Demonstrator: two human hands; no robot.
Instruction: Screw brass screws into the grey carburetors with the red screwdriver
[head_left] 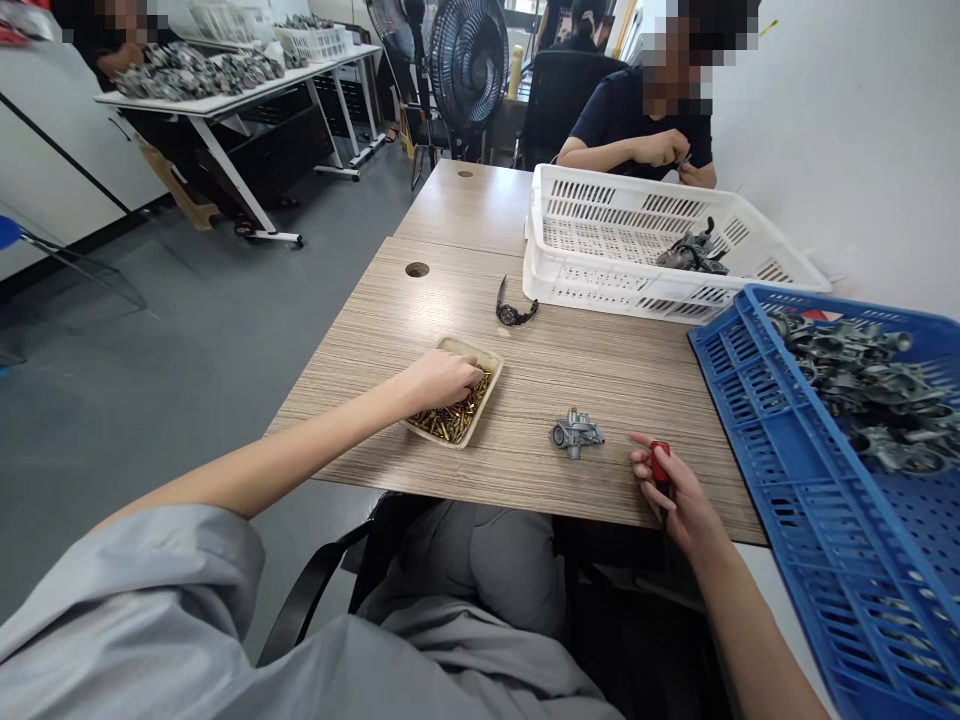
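My left hand (448, 378) reaches into a small cream tray (491, 362) filled with little brass jets (452, 422). Its fingers are bent together and pointed down among them; whether a piece is pinched there is hidden. Near the table's front edge, my right hand (684, 500) is closed around a red-and-black screwdriver (661, 462), with the forefinger stretched out; the tool's lower end is hard to see. A grey metal carburetor (575, 433) lies on the wood-grain table (525, 474), between the tray and my right hand, touched by neither.
A black wristwatch (510, 314) lies beyond the tray. At right, a blue crate (720, 375) holds many carburetors (862, 370). A white basket (592, 290) with a few metal parts (694, 252) stands behind it. Across the table sits a co-worker (622, 125); a fan (469, 65) stands further back.
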